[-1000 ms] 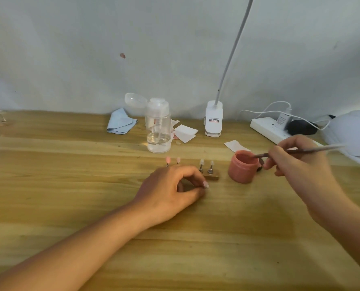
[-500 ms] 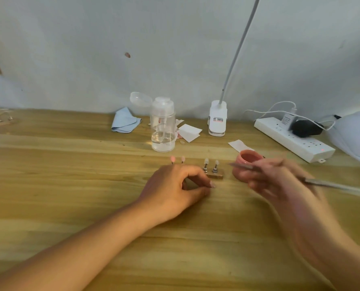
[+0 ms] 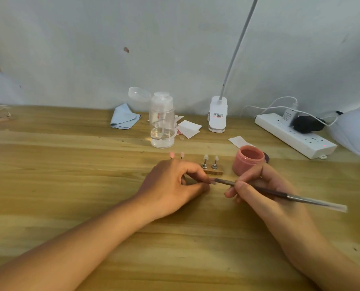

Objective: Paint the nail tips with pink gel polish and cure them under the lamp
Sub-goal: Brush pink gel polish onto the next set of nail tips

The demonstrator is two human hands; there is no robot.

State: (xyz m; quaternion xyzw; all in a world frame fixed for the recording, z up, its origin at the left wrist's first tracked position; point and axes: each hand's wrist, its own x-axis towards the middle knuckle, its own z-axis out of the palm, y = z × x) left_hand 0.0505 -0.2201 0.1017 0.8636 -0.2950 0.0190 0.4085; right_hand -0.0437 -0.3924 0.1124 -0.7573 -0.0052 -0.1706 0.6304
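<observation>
The left hand pinches a small nail tip low over the wooden table; the right hand pinches a thin brush; its end touches that nail tip; the open pink pot stands just behind; 2 clear tips stand beside it.

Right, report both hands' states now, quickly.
Left hand: pinches what looks like a nail tip.
Right hand: grips the brush.
</observation>
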